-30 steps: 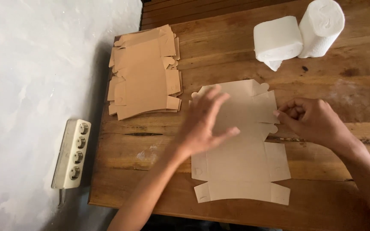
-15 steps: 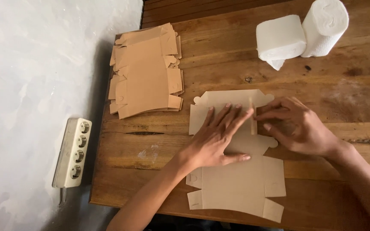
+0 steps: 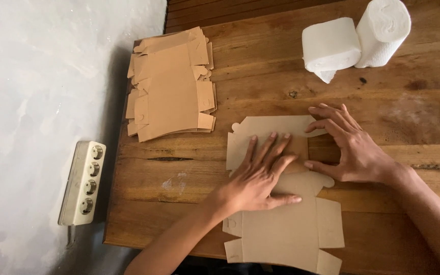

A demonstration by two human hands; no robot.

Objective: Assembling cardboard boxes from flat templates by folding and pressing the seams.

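1. Flat on the wooden counter (image 3: 189,168) lies a tan cardboard box blank (image 3: 286,229), die-cut with side flaps and tabs, its far part folded back over itself toward the person.
2. Down on that fold presses the left hand (image 3: 258,175), palm flat and fingers spread. Its grip is wide and closed round nothing; the fingertips reach up across the folded panel, and the thumb points right along the blank's middle.
3. Just to the right sits the right hand (image 3: 355,150), also open. Its fingers (image 3: 327,125) rest on the right edge of the folded panel and its thumb touches the crease lower down; this grip pins the cardboard rather than clasping it.
4. The blank lies in the near middle of the counter, its lower flaps reaching the near edge at the bottom of the view. The two hands lie close together on it but do not touch.
5. Well apart, at the far left corner of the counter, lies a stack of flat cardboard blanks (image 3: 171,84) of the same cut, slightly fanned and a warmer brown.
6. At the far right stand two white paper rolls (image 3: 355,40) touching each other, the left one lying with a loose torn end hanging beneath, the right one tilted.
7. Off the counter's left side, against the pale grey wall (image 3: 42,76), lies a cream power strip (image 3: 82,183) with a row of four round sockets.
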